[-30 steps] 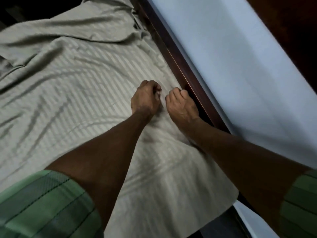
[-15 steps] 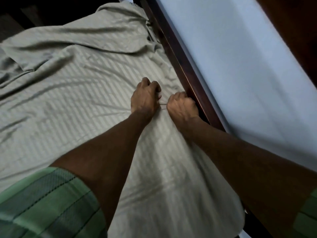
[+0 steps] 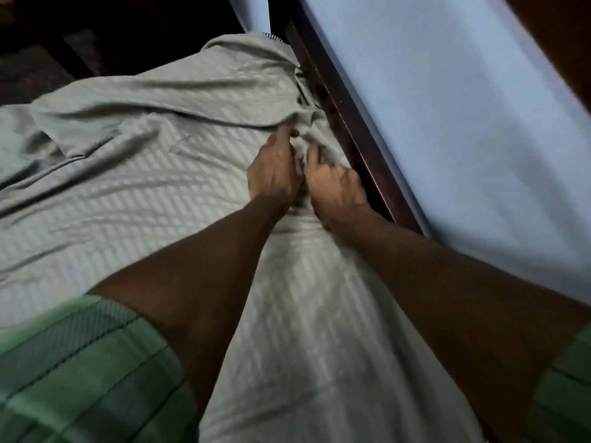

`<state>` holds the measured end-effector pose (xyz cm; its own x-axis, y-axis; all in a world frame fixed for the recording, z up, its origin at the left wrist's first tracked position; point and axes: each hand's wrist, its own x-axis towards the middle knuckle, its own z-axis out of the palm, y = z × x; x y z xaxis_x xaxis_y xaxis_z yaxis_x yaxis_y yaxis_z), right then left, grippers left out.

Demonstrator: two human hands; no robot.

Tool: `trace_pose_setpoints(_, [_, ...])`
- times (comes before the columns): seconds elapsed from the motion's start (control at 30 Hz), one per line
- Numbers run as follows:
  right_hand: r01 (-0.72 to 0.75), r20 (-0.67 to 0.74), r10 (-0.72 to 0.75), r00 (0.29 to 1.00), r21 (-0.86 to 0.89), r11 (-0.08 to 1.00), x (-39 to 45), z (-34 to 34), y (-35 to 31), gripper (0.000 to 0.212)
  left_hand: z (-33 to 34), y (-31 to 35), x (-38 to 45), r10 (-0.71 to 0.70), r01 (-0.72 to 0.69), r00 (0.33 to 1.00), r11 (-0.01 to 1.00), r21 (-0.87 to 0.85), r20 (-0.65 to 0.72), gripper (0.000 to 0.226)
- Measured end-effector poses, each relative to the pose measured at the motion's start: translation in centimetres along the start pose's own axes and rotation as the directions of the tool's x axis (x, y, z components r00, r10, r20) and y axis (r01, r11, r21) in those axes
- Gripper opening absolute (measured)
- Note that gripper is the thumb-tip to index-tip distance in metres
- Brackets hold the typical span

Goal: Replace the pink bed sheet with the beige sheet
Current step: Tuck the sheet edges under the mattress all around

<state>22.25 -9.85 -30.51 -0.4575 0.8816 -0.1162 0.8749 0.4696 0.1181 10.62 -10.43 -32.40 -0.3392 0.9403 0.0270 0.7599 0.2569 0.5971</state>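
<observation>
Left hand (image 3: 275,169) is down on the pale beige striped cotton sheet (image 3: 134,193), fingers curled and bunching a small ridge of the cloth, the thumb up at the top of the fold. Right hand (image 3: 335,187) sits just beside it, almost touching, its fingers hooked into the same gathered fold near the bed's right edge. Both forearms reach forward from short green checked sleeves (image 3: 80,372) at the bottom corners of the view. The beige sheet is spread across the whole bed, loose and rumpled, with long creases running to the left and a thick folded-over flap lying across the far end. Its right edge runs along the dark reddish-brown wooden bed rail (image 3: 358,123), touching it near the hands and crumpling against it further up. Beyond the rail stands a pale blue wall (image 3: 447,123), and a dark brown wooden panel (image 3: 559,36) fills the top right corner. Past the far end of the bed the dim dark floor (image 3: 38,68) shows, too shadowy to make out. The picture is a little blurred round the sleeves.
</observation>
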Motion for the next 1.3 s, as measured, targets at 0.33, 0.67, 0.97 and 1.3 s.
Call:
trace_pose_setpoints(0.33, [0.147,0.112,-0.13,0.985,-0.15,0.978,8.8,-1.2,-0.1,0.033,0.0,-1.6,9.0,-0.27,0.267,0.963,0.956,0.123,0.011,0.015])
trace_pose_setpoints(0.67, [0.041,-0.006,-0.042,0.999,-0.111,0.993,10.1,-0.7,-0.9,0.023,1.0,-2.4,14.4,-0.042,0.062,0.996,0.966,-0.253,0.083,0.008])
trace_pose_setpoints(0.97, [-0.026,-0.053,0.038,0.998,0.223,0.975,12.9,2.4,-2.7,0.079,-1.5,-4.0,16.9,-0.073,0.07,0.996,0.996,0.055,0.043,0.051])
trace_pose_setpoints(1.3, [-0.054,-0.056,0.068,0.996,0.215,0.975,15.5,2.9,-2.7,0.102,-1.6,-2.0,21.5,-0.198,0.192,0.98,0.968,0.162,0.022,0.031])
